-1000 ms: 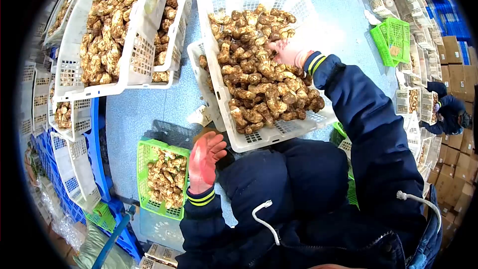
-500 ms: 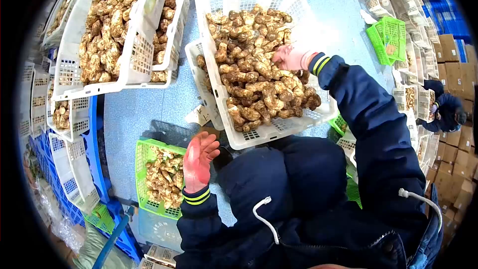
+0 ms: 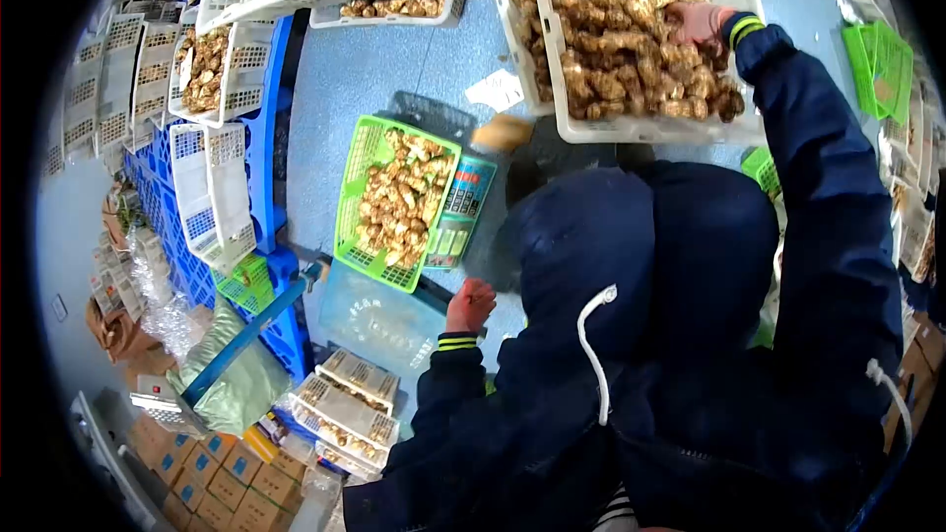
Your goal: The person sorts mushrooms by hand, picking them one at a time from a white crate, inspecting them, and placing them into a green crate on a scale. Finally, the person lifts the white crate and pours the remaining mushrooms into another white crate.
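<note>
The mushrooms (image 3: pixel 613 51) lie in a loose heap inside the white crate (image 3: pixel 631 128), in front of the person. The right hand (image 3: pixel 702 25) has its fingers bent down among them; I cannot tell if this grip is grasping one. The left hand (image 3: pixel 471 305) is clenched near the green basket (image 3: pixel 368 153), which has more mushrooms, and if it hides something I cannot tell. Each mushroom is probably light, firm but easy to bruise, maybe a little slippery from dirt, so the thick stem is the better place to hold, gently. Neighbouring pieces press close and crowd the fingers, and the crate wall limits a side approach. A keypad scale (image 3: pixel 471 192) is just beside the basket.
</note>
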Available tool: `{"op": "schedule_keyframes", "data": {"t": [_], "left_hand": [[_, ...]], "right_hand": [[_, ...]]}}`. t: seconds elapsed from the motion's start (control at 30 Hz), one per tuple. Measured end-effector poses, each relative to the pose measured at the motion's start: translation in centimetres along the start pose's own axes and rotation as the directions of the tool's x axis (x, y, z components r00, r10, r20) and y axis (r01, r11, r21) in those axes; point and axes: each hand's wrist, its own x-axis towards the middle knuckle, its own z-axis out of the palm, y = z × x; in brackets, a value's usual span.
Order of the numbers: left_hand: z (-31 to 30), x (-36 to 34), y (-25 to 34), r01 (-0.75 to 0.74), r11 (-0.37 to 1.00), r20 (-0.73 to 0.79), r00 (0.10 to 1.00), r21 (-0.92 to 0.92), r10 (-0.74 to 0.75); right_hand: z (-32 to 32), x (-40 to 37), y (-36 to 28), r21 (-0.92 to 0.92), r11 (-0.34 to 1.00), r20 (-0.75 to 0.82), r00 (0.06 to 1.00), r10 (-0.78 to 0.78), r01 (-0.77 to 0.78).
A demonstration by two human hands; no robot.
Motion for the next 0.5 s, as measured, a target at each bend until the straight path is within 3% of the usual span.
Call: {"op": "schedule_keyframes", "data": {"t": [0.03,0.07,0.1,0.13,0.2,0.23,0.27,0.3,0.33,0.37,0.4,0.47,0.5], "left_hand": [[0.8,-1.4,-1.1,-0.048,0.996,-0.303,0.951,0.078,0.069],[1.6,-1.5,-2.1,-0.078,0.982,-0.549,0.82,0.17,0.16],[1.6,-2.1,-2.2,-0.057,0.984,-0.553,0.821,0.169,0.143],[1.9,-2.3,-2.8,-0.012,0.958,-0.692,0.689,0.286,0.215],[-3.8,-3.2,-3.0,-0.007,0.771,-0.327,0.903,0.637,0.279],[-12.6,-1.3,-2.0,-0.125,0.983,-0.072,0.988,0.132,0.136],[-10.9,-1.1,-2.1,-0.126,0.983,-0.065,0.989,0.136,0.136],[-7.0,-0.9,-2.2,-0.12,0.976,-0.315,0.933,0.179,0.173],[-2.3,-0.8,-2.2,-0.106,0.97,-0.542,0.813,0.22,0.212],[0.5,-0.3,-2.2,-0.138,0.968,-0.589,0.773,0.208,0.236],[1.1,-0.2,-1.7,-0.135,0.962,-0.533,0.81,0.237,0.245],[1.9,0.6,-1.2,-0.149,0.87,-0.554,0.718,0.469,0.421],[1.7,0.6,-0.1,-0.158,0.853,-0.428,0.811,0.497,0.399]], "right_hand": [[1.9,2.9,2.3,0.102,0.994,-0.027,0.998,-0.048,0.05],[2.2,2.6,2.4,0.189,0.977,-0.079,0.993,-0.086,0.1],[2.9,2.0,2.6,0.243,0.969,-0.186,0.983,-0.008,0.054],[2.6,1.7,2.8,0.298,0.954,-0.109,0.994,-0.013,0.045],[3.8,3.7,5.3,0.571,0.803,-0.163,0.982,-0.092,0.17],[3.5,3.2,4.8,0.689,0.722,-0.095,0.995,0.005,0.062],[2.6,-1.4,2.2,0.447,0.89,-0.174,0.985,-0.017,0.094],[2.8,-1.7,2.1,0.461,0.882,-0.207,0.978,0.006,0.092],[3.0,-1.8,2.1,0.477,0.874,-0.239,0.971,0.029,0.091],[2.5,-2.3,1.6,0.363,0.931,-0.244,0.968,0.056,0.037],[2.6,-1.8,1.9,0.398,0.915,-0.258,0.965,0.046,0.063],[3.1,-1.3,2.4,0.419,0.903,-0.259,0.966,0.022,0.092],[2.8,-1.2,2.5,0.38,0.921,-0.261,0.965,0.013,0.09]]}}
